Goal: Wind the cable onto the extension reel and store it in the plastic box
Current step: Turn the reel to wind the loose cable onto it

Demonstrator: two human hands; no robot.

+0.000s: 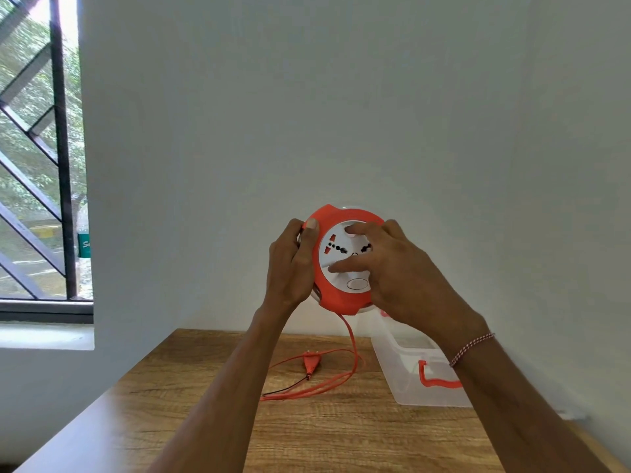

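Observation:
I hold an orange and white extension reel (333,295) up in front of the wall, its socket face towards me. My left hand (290,264) grips its left rim. My right hand (392,268) lies on the white centre disc, fingers spread on it. An orange cable (353,346) hangs from the reel's bottom down to the wooden table (205,421), where it lies in loose loops. Its orange plug (310,361) rests on the table. A clear plastic box (409,380) with an orange latch stands at the right, partly behind my right forearm.
A white wall rises just behind the table. A barred window (41,165) with a bottle (83,233) on its sill is at the left. The table's right edge runs close to the box.

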